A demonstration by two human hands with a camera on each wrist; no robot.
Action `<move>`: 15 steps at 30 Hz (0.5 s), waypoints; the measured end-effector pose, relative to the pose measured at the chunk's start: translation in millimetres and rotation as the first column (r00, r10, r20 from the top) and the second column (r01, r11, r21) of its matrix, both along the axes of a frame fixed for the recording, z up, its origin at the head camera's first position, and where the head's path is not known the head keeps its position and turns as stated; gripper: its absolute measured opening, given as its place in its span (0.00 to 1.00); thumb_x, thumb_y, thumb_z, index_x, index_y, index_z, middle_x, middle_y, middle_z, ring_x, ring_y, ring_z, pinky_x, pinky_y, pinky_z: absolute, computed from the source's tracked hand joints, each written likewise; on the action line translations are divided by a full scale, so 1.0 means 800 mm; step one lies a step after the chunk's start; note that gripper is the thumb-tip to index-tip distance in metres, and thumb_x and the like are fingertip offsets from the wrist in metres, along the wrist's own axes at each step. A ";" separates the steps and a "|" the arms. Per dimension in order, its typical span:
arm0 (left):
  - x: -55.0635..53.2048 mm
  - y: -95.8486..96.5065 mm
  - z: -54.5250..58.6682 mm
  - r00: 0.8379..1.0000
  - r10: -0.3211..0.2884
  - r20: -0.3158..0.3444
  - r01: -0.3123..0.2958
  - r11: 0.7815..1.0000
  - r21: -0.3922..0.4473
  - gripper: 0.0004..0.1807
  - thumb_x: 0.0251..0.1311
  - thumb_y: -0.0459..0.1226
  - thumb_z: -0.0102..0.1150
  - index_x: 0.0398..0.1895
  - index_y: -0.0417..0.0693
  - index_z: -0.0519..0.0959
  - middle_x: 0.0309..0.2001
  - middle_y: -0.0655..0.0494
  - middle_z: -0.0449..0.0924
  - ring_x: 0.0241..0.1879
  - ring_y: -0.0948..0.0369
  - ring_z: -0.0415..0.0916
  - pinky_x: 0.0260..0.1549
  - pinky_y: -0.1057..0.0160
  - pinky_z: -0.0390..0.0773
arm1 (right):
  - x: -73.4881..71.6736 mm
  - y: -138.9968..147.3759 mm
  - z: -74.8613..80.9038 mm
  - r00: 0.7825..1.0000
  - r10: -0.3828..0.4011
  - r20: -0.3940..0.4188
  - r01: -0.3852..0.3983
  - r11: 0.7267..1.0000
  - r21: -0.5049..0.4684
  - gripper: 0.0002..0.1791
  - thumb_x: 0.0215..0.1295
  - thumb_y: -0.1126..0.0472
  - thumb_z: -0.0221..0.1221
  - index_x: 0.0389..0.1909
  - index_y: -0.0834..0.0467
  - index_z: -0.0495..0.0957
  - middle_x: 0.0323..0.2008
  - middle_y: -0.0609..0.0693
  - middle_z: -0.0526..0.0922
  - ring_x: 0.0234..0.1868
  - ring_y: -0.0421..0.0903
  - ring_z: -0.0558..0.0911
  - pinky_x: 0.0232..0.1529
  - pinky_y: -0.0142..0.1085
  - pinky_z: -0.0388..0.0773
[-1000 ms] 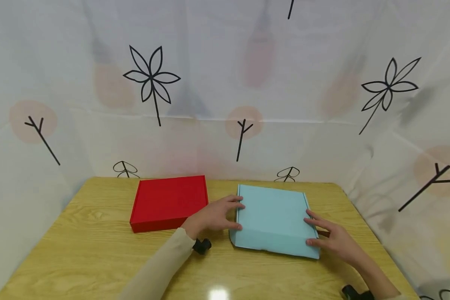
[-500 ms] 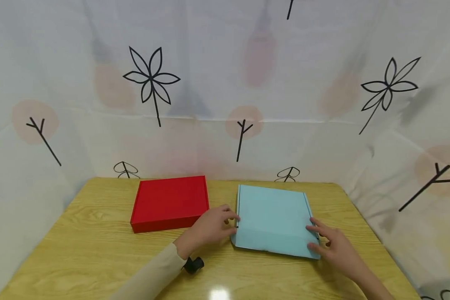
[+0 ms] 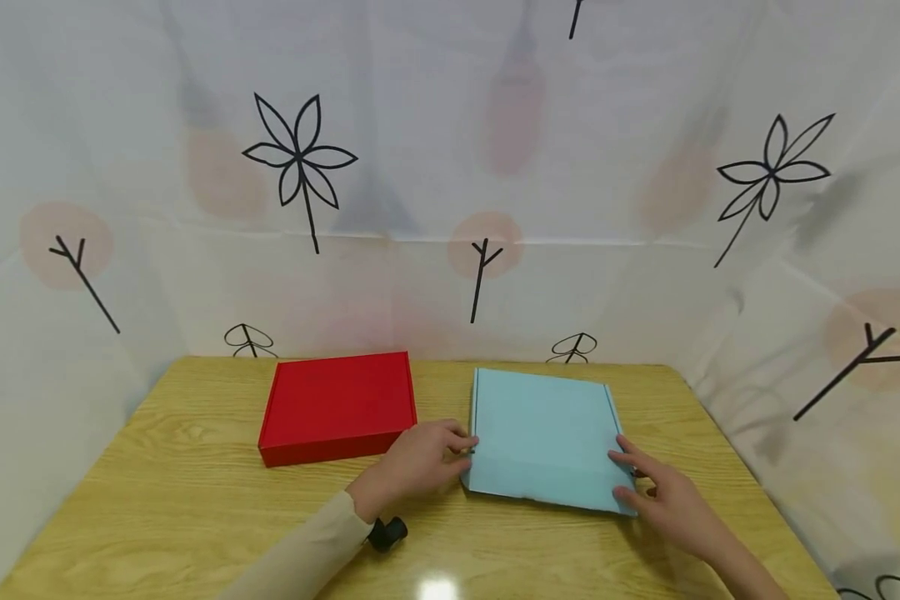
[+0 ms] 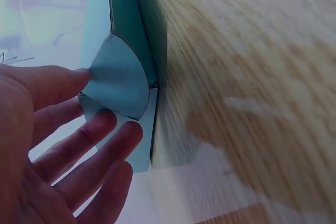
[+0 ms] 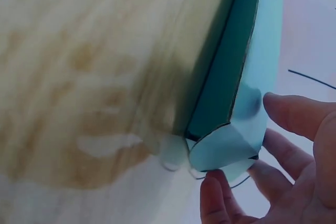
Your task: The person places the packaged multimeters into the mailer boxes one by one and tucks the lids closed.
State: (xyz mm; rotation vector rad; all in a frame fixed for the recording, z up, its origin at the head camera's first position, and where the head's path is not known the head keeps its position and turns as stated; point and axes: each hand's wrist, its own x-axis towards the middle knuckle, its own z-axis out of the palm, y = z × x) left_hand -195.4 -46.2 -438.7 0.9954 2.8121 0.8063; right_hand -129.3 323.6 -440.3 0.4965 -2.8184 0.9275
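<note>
A light blue cardboard box (image 3: 543,425) lies on the table, its lid down and its front flap (image 3: 543,479) sloping toward me. My left hand (image 3: 416,458) is at the front left corner; in the left wrist view its thumb rests at the edge of a rounded side flap (image 4: 118,77), fingertips against the flap's lower part. At the front right corner, my right hand (image 3: 671,504) has its thumb on the front flap and its fingers bent around the side. A second rounded side flap (image 5: 220,148) sits between these fingertips in the right wrist view.
Left of the blue box lies a closed red box (image 3: 337,408), with my left hand near its front right corner. Both boxes are on a wood-grain table (image 3: 172,517). A white cloth with printed flowers (image 3: 390,175) hangs behind the table.
My left hand has moved from the lid's left edge to the front left corner, its fingers drawing in. My right hand has shifted slightly toward the front right corner. The blue box has hardly moved.
</note>
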 end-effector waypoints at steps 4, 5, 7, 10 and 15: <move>-0.003 0.002 -0.002 0.999 0.027 0.034 -0.028 0.999 0.027 0.21 0.64 0.44 0.66 0.60 0.54 0.81 0.55 0.62 0.79 0.49 0.64 0.78 0.37 0.71 0.78 | -0.011 0.000 0.004 0.999 0.031 -0.045 -0.028 0.998 0.049 0.27 0.63 0.61 0.67 0.61 0.67 0.75 0.65 0.65 0.72 0.47 0.59 0.80 0.36 0.39 0.78; -0.005 0.003 -0.003 0.998 0.032 0.045 -0.034 0.999 0.035 0.21 0.64 0.44 0.66 0.60 0.54 0.81 0.55 0.62 0.79 0.49 0.64 0.78 0.37 0.71 0.78 | -0.014 0.000 0.004 0.997 0.044 -0.059 -0.040 0.997 0.059 0.27 0.62 0.62 0.68 0.60 0.68 0.75 0.64 0.65 0.72 0.46 0.60 0.80 0.35 0.38 0.78; -0.009 0.003 -0.004 0.997 0.043 0.068 -0.046 0.997 0.055 0.21 0.64 0.45 0.66 0.60 0.54 0.81 0.55 0.62 0.79 0.47 0.65 0.78 0.34 0.72 0.77 | -0.021 0.000 0.005 0.997 0.048 -0.060 -0.044 0.997 0.067 0.28 0.62 0.62 0.68 0.62 0.69 0.74 0.63 0.65 0.74 0.43 0.56 0.81 0.33 0.35 0.77; -0.014 0.004 -0.005 0.994 0.054 0.096 -0.062 0.994 0.090 0.22 0.63 0.46 0.66 0.60 0.53 0.81 0.51 0.62 0.80 0.38 0.67 0.77 0.29 0.71 0.76 | -0.027 -0.001 0.007 0.999 0.049 0.001 -0.049 0.998 0.040 0.31 0.64 0.62 0.67 0.64 0.71 0.71 0.64 0.65 0.73 0.41 0.54 0.81 0.31 0.33 0.78; -0.019 0.005 -0.007 0.994 0.049 0.100 -0.062 0.990 0.130 0.23 0.62 0.45 0.68 0.59 0.50 0.81 0.45 0.63 0.79 0.26 0.69 0.72 0.23 0.70 0.74 | -0.030 -0.003 0.009 0.995 0.006 0.103 -0.007 1.000 0.005 0.30 0.65 0.60 0.66 0.64 0.68 0.72 0.70 0.64 0.65 0.42 0.51 0.81 0.29 0.32 0.77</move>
